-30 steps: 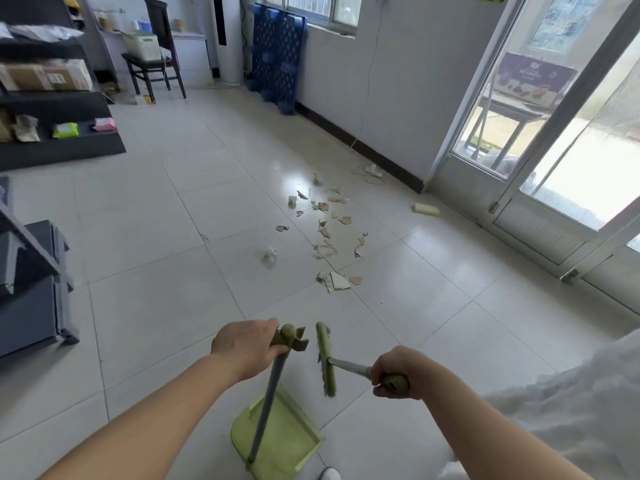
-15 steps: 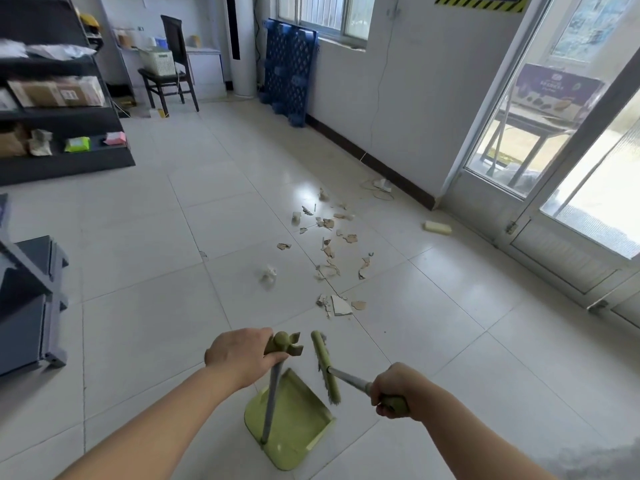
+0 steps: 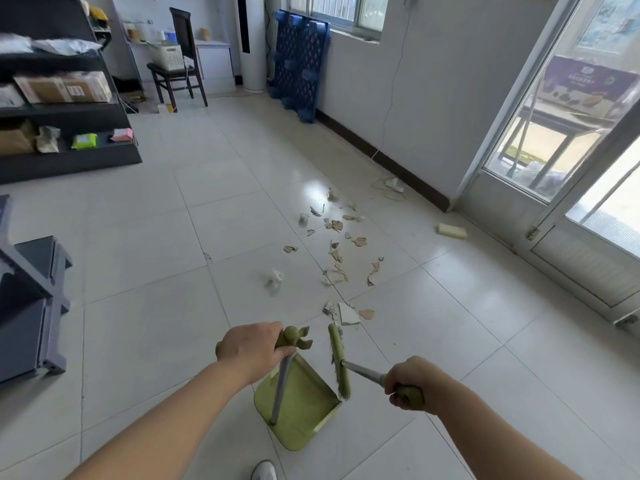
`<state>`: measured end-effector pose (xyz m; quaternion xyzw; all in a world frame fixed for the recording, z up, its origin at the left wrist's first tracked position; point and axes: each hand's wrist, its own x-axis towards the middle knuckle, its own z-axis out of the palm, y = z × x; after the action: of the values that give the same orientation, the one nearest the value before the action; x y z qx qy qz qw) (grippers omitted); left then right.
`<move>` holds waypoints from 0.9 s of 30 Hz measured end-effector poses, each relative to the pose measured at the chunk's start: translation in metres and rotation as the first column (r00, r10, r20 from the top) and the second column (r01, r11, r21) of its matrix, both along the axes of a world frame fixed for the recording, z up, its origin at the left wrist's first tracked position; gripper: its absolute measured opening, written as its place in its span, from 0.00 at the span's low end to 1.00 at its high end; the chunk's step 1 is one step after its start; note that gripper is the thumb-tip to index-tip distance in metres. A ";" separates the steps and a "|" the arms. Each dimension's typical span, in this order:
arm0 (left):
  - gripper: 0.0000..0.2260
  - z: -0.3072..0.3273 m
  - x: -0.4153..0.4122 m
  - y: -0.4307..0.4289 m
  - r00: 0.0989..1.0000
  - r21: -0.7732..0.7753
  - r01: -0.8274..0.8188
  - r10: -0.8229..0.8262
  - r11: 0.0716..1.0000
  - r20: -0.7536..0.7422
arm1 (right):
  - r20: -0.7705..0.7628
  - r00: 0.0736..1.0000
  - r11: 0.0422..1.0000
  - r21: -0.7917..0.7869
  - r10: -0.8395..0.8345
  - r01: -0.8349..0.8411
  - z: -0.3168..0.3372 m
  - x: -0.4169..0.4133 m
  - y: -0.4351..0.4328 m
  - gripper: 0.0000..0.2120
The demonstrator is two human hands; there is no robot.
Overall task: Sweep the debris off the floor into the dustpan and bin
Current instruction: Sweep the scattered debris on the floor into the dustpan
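Torn cardboard and paper debris (image 3: 337, 251) lies scattered over the white floor tiles ahead, with the nearest pieces (image 3: 346, 312) just beyond the broom. My left hand (image 3: 251, 349) grips the top of the upright handle of a green dustpan (image 3: 301, 407), which hangs low over the floor. My right hand (image 3: 407, 384) holds the green grip of a short broom (image 3: 339, 362), whose head points forward beside the dustpan's right edge. No bin is in view.
A crumpled white paper (image 3: 274, 278) lies left of the debris and a yellow sponge (image 3: 452, 231) near the glass door (image 3: 568, 174). Dark shelving (image 3: 62, 109) stands far left, a grey rack (image 3: 31, 306) near left, a blue pallet (image 3: 299, 64) against the wall.
I have stepped forward, so the debris is closer. The dustpan has swung forward and further out in front of me. Both hands keep their grips.
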<state>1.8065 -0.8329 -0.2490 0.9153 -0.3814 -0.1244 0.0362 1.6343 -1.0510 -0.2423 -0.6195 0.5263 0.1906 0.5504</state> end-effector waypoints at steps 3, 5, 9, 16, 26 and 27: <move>0.16 -0.006 0.022 -0.009 1.000 0.000 0.014 -0.014 1.000 0.002 | 0.002 0.999 0.999 0.017 -0.038 0.038 -0.003 0.021 -0.009 0.06; 0.16 -0.009 0.037 -0.016 1.000 0.003 0.030 -0.030 1.000 -0.002 | 0.000 0.998 0.997 0.029 -0.071 0.071 -0.004 0.034 -0.016 0.08; 0.15 -0.012 0.068 -0.031 0.998 0.004 0.061 -0.061 0.998 -0.016 | -0.006 0.990 0.989 0.049 -0.141 0.141 -0.007 0.061 -0.029 0.14; 0.16 -0.020 0.118 -0.054 0.993 0.022 0.117 -0.116 0.993 -0.037 | -0.020 0.962 0.958 0.093 -0.271 0.271 -0.012 0.097 -0.048 0.14; 0.16 -0.035 0.178 -0.080 0.984 0.039 0.177 -0.175 0.983 -0.040 | -0.015 0.887 0.879 0.132 -0.461 0.459 -0.014 0.139 -0.067 0.10; 0.16 -0.035 0.183 -0.082 0.984 0.040 0.178 -0.177 0.983 -0.037 | -0.017 0.883 0.875 0.128 -0.469 0.467 -0.014 0.142 -0.068 0.10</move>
<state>1.9898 -0.9150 -0.2836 0.8761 -0.4579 -0.1505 0.0114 1.7767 -1.1194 -0.2564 -0.4387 0.6429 0.0808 0.6226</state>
